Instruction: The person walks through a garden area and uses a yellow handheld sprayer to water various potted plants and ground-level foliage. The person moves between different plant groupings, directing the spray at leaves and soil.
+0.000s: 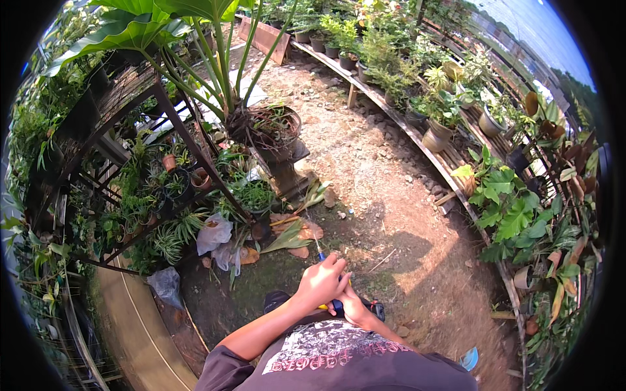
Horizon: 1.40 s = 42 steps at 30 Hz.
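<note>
Close in front of my dark printed shirt, my left hand (320,281) is closed over a blue-and-yellow tool (321,256) with a narrow metal tip, apparently a spray nozzle. A faint thin streak, perhaps water, runs from the tip toward the large potted plant. My right hand (353,304) grips the lower part of the same tool, against the left hand. Fingers hide most of its body. Beyond the tip lie dry leaves (308,229) on the ground. Farther off, a large broad-leaved plant (225,73) stands in a round pot (281,141) on a support.
Left, a dark metal frame rack (186,132) holds potted plants, with plastic bags (214,234) beside it. A long wooden bench (381,105) with pots curves along the right. A dirt path (352,161) runs between them. A blue scrap (468,359) lies at lower right.
</note>
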Motion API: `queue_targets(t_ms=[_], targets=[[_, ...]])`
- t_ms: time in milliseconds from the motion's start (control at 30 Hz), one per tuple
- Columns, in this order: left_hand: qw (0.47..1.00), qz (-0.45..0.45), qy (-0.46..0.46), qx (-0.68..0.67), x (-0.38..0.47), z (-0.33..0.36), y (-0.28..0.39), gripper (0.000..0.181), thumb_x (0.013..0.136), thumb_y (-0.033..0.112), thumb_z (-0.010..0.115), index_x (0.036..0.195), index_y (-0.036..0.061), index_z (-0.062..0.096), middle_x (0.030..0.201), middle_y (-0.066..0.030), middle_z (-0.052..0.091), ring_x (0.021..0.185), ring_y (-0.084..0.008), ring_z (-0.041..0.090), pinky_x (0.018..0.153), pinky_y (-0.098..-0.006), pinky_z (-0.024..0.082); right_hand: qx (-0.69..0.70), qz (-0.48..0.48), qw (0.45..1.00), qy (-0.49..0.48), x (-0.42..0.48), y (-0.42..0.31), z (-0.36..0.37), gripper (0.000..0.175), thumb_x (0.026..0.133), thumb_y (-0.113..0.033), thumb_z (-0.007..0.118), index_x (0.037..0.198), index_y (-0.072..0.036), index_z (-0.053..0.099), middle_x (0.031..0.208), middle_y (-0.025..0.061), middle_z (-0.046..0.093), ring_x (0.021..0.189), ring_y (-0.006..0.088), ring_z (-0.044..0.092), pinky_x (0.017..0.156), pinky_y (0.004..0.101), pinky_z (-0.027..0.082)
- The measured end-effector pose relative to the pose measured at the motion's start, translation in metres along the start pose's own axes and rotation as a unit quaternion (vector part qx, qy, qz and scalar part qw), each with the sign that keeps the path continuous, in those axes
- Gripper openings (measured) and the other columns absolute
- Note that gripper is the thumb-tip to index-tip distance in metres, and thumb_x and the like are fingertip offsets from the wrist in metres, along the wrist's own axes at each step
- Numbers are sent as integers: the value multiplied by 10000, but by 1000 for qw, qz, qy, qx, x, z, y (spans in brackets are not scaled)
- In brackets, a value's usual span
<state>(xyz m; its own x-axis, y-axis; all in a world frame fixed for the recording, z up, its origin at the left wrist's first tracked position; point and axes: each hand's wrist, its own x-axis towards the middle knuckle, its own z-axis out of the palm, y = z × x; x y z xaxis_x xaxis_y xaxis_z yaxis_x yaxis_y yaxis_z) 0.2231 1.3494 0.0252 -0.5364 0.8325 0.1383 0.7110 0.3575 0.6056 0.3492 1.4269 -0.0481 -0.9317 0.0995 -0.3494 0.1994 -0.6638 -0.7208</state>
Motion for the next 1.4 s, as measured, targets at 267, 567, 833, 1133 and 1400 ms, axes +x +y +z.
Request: queue_targets(t_ms=[267, 567, 833, 1133, 1400], targets=[[997, -26, -6, -74, 19, -2, -22, 250, 896, 283, 647, 811, 57, 581, 820, -111, 556, 731, -336, 630, 635, -442, 520, -37, 43, 998, 27, 28, -21, 13, 393, 1059, -252, 441, 1416, -147, 316, 840, 35, 535, 599, 98, 526, 483, 237, 428], [991, 21, -105, -76, 84, -41, -74, 224, 876, 270, 673, 842, 55, 620, 811, -96, 560, 746, -318, 630, 644, -427, 504, -103, 40, 994, -4, 97, -63, 11, 222, 1069, -197, 385, 1265, -122, 314, 793, 35, 519, 553, 89, 505, 473, 232, 425], [979, 99, -109, -143, 139, -48, -85, 235, 865, 215, 706, 740, 30, 632, 728, -102, 546, 627, -302, 595, 590, -401, 479, -92, -33, 995, -7, 130, -64, -7, 176, 1074, -243, 394, 1182, -105, 371, 749, 29, 496, 509, 87, 483, 451, 230, 406], [891, 310, -263, -204, 161, -1, -41, 283, 846, 144, 732, 636, 33, 577, 631, -83, 478, 541, -275, 534, 506, -394, 429, -12, -110, 983, 146, 66, -59, -5, 235, 1015, -260, 459, 1181, -106, 395, 701, 15, 486, 489, 80, 468, 432, 226, 387], [758, 465, -417, -187, 135, 61, 58, 273, 847, 179, 724, 669, 38, 572, 691, -80, 513, 604, -297, 585, 545, -408, 470, 88, -276, 881, 374, -26, -21, 13, 281, 1021, -198, 432, 1273, -87, 377, 746, 49, 529, 535, 103, 525, 449, 237, 412]])
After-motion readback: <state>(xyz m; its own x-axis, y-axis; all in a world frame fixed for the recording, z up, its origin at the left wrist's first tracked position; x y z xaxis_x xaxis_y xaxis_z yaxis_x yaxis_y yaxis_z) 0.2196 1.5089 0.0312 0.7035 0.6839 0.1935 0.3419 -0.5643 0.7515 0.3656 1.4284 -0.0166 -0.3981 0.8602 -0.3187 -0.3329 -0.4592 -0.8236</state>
